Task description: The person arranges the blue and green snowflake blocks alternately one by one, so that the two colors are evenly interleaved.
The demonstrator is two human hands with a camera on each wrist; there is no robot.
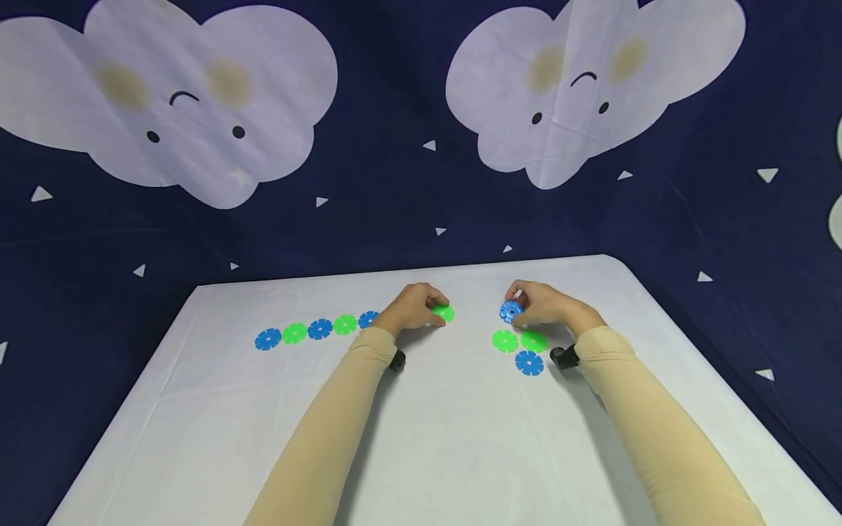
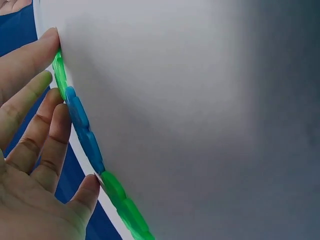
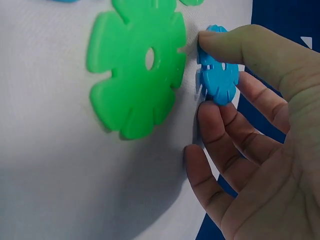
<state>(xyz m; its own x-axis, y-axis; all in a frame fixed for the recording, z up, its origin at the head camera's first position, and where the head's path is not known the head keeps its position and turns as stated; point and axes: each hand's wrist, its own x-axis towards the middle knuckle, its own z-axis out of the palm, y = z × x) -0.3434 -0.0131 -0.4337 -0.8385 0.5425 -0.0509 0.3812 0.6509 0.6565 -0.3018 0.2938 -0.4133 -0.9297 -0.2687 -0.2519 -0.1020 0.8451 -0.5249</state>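
My left hand (image 1: 416, 305) pinches a green slotted snowflake disc (image 1: 445, 313) between thumb and fingers, at the right end of a row of discs. In the left wrist view that green disc (image 2: 60, 75) borders a blue disc (image 2: 85, 132), followed by another green disc (image 2: 125, 205). The hand covers part of this row from above. On the right, my right hand (image 1: 544, 304) holds a blue snowflake disc (image 1: 510, 312) by its rim; the right wrist view shows this blue disc (image 3: 219, 82) tilted between thumb and fingertips.
Leftward, the row alternates blue (image 1: 267, 339) and green (image 1: 294, 334) discs. Below the right hand lie two green discs, one left (image 1: 505, 340) and one right (image 1: 533, 341), and a blue disc (image 1: 529, 363). A dark cloud-print cloth (image 1: 388, 183) hangs behind the white table (image 1: 447, 438).
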